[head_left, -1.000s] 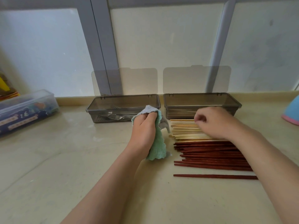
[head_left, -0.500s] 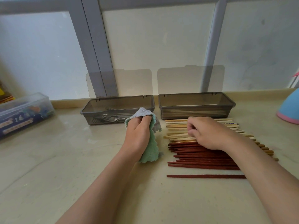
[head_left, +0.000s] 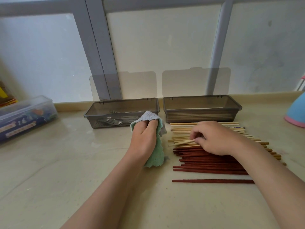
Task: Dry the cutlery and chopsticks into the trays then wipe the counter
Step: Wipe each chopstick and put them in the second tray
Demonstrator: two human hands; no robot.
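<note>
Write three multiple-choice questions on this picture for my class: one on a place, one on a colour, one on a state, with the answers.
1. Where do the forks lie?
A. on the counter
B. in the right tray
C. in the left tray

2. What colour is the lone chopstick nearest the person?
A. pale wood
B. dark red
C. black

3. What is the left hand doing?
A. gripping the cloth
B. lying flat
C. holding a fork

Answers: 1 C, the forks show through the left tray's wall; 2 B, its whole shaft is dark red; 3 A, its fingers curl round the cloth.
</note>
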